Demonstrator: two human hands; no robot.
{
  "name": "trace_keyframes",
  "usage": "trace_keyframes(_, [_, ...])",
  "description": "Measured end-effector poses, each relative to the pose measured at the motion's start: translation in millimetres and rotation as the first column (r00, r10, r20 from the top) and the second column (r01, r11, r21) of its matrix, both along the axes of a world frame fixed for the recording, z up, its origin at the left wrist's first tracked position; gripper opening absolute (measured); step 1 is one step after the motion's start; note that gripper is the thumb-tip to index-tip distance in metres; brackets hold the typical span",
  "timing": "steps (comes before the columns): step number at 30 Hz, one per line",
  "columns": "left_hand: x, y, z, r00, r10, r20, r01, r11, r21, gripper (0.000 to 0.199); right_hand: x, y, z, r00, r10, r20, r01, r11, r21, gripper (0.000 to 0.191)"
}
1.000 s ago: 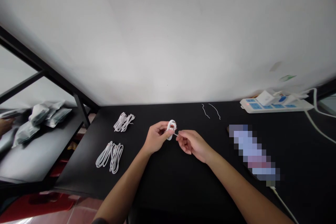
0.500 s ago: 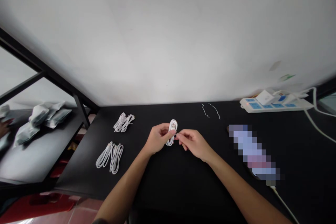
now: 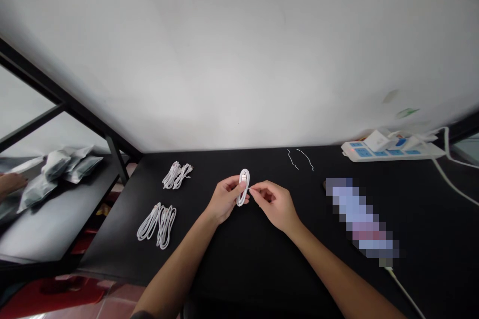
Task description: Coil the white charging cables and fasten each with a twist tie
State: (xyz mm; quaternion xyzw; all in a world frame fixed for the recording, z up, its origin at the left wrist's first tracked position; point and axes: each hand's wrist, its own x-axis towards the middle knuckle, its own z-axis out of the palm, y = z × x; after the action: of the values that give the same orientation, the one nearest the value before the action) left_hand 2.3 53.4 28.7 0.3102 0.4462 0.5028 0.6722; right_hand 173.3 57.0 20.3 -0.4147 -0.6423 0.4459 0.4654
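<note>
A coiled white USB cable (image 3: 244, 174) stands upright above the black table, its metal plug showing near the top of the coil. My left hand (image 3: 226, 198) is closed round the coil, thumb pressed across its middle. Beside it, my right hand (image 3: 275, 204) pinches the thin white end of a twist tie (image 3: 249, 188) that sticks out from the coil's right side. Two loose white twist ties, one (image 3: 292, 159) wavy and one (image 3: 306, 158) curved, lie near the wall. To the left are bundled white cables (image 3: 177, 175) and, closer to me, more coiled cables (image 3: 157, 224).
A white power strip (image 3: 392, 153) with plugged-in chargers stands at the back right. A blurred-out phone-like device (image 3: 361, 219) with a cord lies on the right. Grey plastic packets (image 3: 56, 169) and another person's hand (image 3: 11, 184) are on the neighbouring table.
My right hand has drawn slightly away from the coil, fingers curled more, and the tie end now shows. The coil has shifted slightly left. The other person's hand has come further into view.
</note>
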Motion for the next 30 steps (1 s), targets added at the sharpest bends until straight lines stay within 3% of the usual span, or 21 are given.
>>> trace_keyframes(3, [2,-1,-0.5,0.990,0.079,-0.118,-0.060,0.986,0.157,0.044,-3,1,0.9,0.978,0.017,-0.210,-0.095,0.924,-0.370,0.031])
trace_keyframes(6, [1,-3,0.2,0.962,0.141,-0.235,-0.060,0.946,0.320,0.035,0,3,1.4,0.950,0.043,-0.309,-0.200,0.843,-0.499,0.034])
trace_keyframes(9, [1,-4,0.0,0.939,0.190,-0.285,-0.073,0.925,0.374,0.031,2,4,1.1,0.957,0.087,-0.276,-0.214,0.856,-0.471,0.034])
trace_keyframes(12, [3,-4,-1.8,0.958,0.175,-0.227,-0.103,0.949,0.297,0.033,2,2,0.9,0.976,0.106,-0.189,-0.171,0.914,-0.369,0.032])
trace_keyframes(15, [7,-3,-2.4,0.982,0.149,-0.112,-0.125,0.973,0.196,0.035,2,-1,1.0,0.996,0.090,0.008,-0.088,0.991,-0.102,0.022])
trace_keyframes(17, [8,-3,-1.1,0.990,0.130,-0.059,-0.120,0.982,0.149,0.038,3,-2,0.9,0.991,0.041,0.129,-0.052,0.995,0.088,0.017])
trace_keyframes(19, [8,-3,0.7,0.993,0.116,-0.019,-0.113,0.985,0.132,0.041,5,-2,0.8,0.985,0.009,0.175,-0.039,0.984,0.173,0.015])
trace_keyframes(23, [3,-5,3.7,0.996,0.037,0.082,-0.047,0.990,0.131,0.038,7,-2,1.7,0.988,0.009,0.157,-0.036,0.985,0.169,0.016])
trace_keyframes(30, [-8,-16,9.7,0.913,-0.178,0.366,0.152,0.983,0.098,0.044,11,4,5.0,0.992,0.123,-0.018,-0.124,0.987,-0.102,0.024])
